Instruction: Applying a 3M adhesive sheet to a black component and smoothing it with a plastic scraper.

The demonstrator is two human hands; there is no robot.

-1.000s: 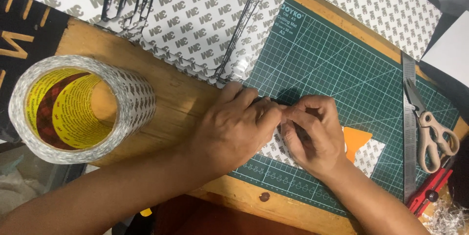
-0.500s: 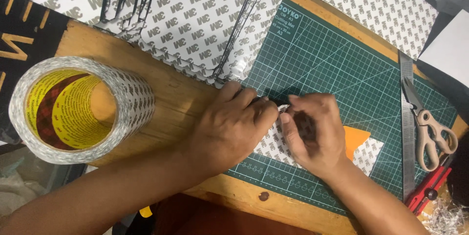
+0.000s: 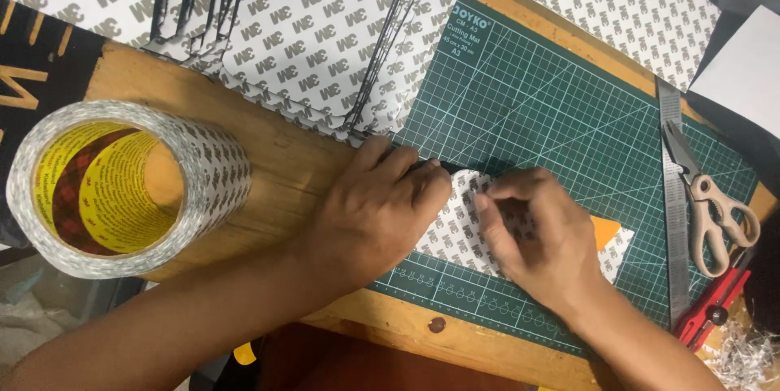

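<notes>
The small backing-paper cutout [image 3: 465, 232], white with a grey repeating print, lay flat on the green cutting mat [image 3: 561, 115], its long axis running from upper left to lower right, an orange layer showing at the lower-right end. The left hand [image 3: 378, 208] lay palm-down, fingers curled, pinning the cutout's upper-left edge along with a thin black strip [image 3: 445, 167]. The right hand [image 3: 536, 232] was bent over the cutout, fingertips pinched at its upper edge. Scissors [image 3: 715, 200] and a steel ruler [image 3: 674, 220] lay right; a large tape roll [image 3: 122, 188] stood on the desk [image 3: 276, 155].

white patterned sheet piece [image 3: 455, 232], flat on mat
</notes>
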